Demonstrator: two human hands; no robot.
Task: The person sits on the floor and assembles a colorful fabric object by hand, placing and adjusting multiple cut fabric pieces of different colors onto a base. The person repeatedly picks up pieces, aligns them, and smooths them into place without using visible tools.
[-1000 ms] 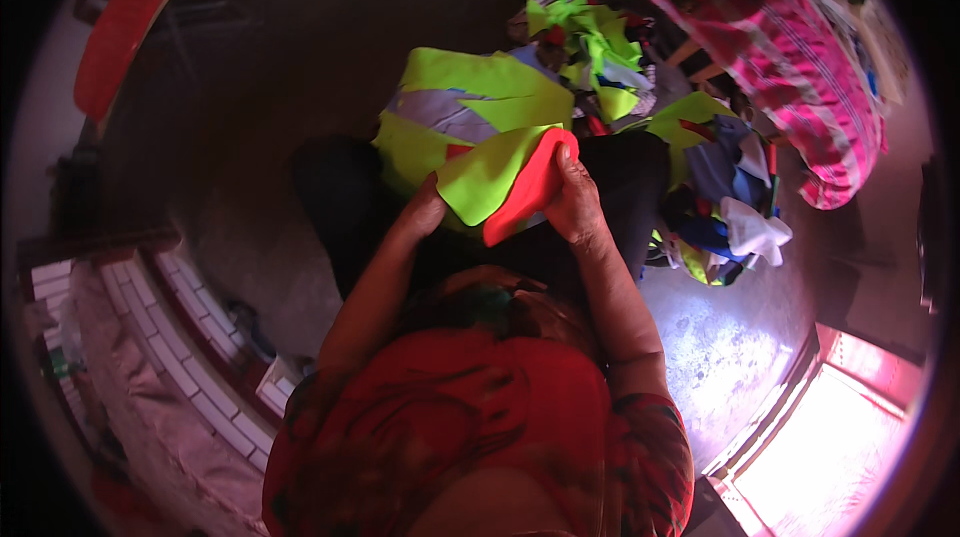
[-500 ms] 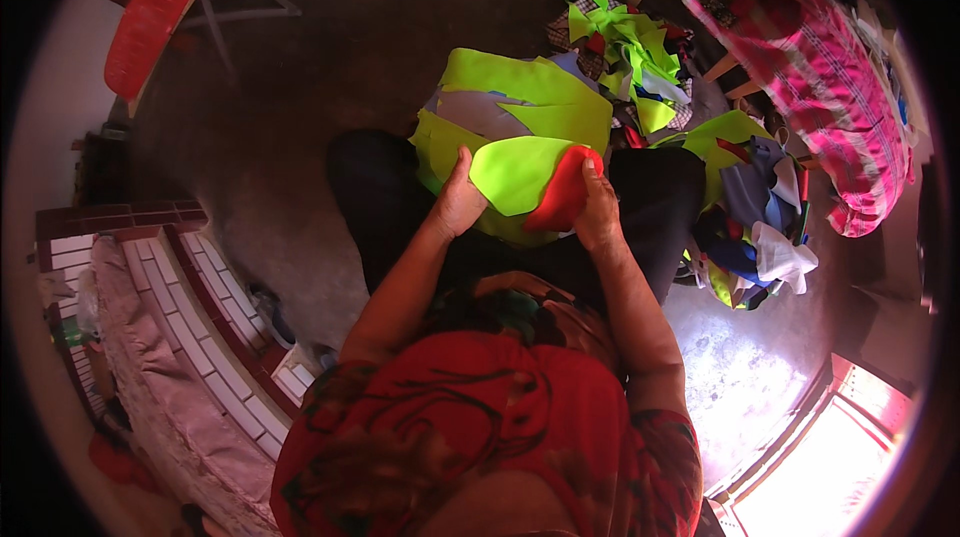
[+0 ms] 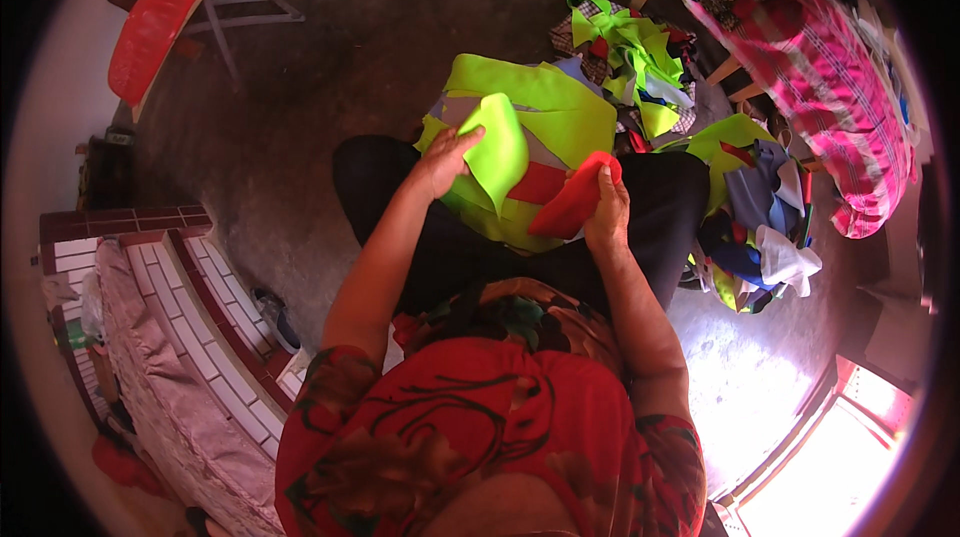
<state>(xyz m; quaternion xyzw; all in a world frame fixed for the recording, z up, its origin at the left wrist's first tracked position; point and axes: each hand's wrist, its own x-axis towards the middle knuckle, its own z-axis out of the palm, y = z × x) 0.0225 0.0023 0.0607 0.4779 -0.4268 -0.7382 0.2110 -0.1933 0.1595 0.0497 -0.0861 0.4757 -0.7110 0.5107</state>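
Folded piece of fluorescent yellow-green fabric (image 3: 498, 145), pinched at its left edge by the left hand (image 3: 445, 159), raised over the lap. Red cloth strip (image 3: 573, 202), closed in the right hand (image 3: 605, 212), just right of the yellow piece and apart from it. Beneath both, spread across the knees: fluorescent yellow vest with grey band and red panel (image 3: 545, 112). Progress, judged: two pieces separated and in hand, neither yet laid down; a large share apparently unsorted. Far right: heap of yellow-green, grey and blue fabric scraps (image 3: 640, 67), continuing near right as mixed pile with white cloth (image 3: 760, 237). Pink checked cloth bundle (image 3: 850, 107) at far right. Red plastic chair (image 3: 150, 27) far left; tiled brick ledge (image 3: 190, 337) near left. Obstructions: scrap heaps crowding the right knee.
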